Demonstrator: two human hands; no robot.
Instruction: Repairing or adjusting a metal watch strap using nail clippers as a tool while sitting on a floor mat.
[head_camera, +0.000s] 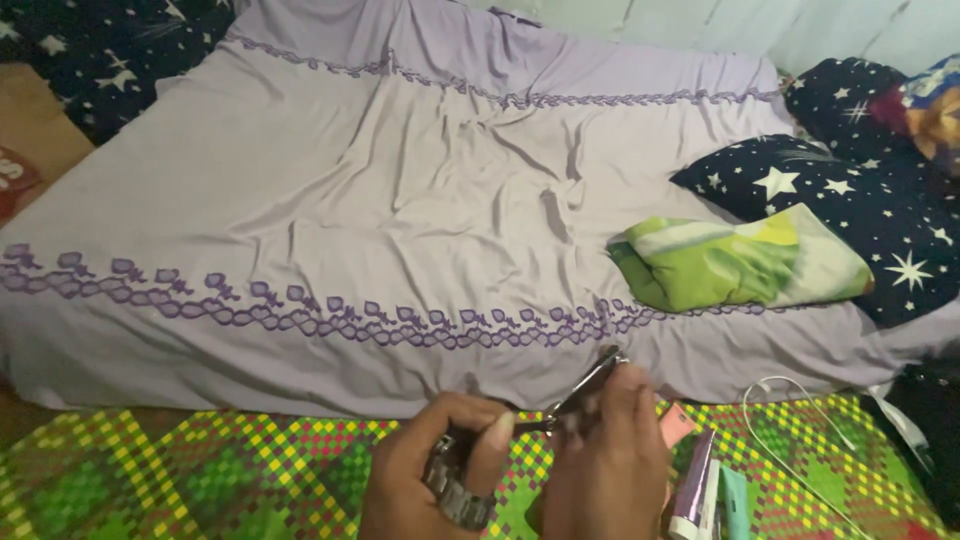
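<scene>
My left hand (430, 455) is at the bottom centre, curled around a silver metal wristwatch (455, 492) with a link band. My right hand (612, 455) is next to it, fingers pinched on a slim shiny metal piece (597, 372) that sticks up and to the right between the two hands. A thin dark part runs from that piece toward the left hand. I cannot tell whether the metal piece belongs to the watch or is a separate small tool. Both hands hover over the green checked mat (200, 470), just in front of the mattress edge.
A lilac sheet (380, 200) with purple embroidered borders covers the mattress. On its right lie a green folded pillow (735, 262) and dark star-patterned pillows (860, 190). Small tubes (700, 490), a pink item and a white cable (790, 420) lie on the mat right of my hands.
</scene>
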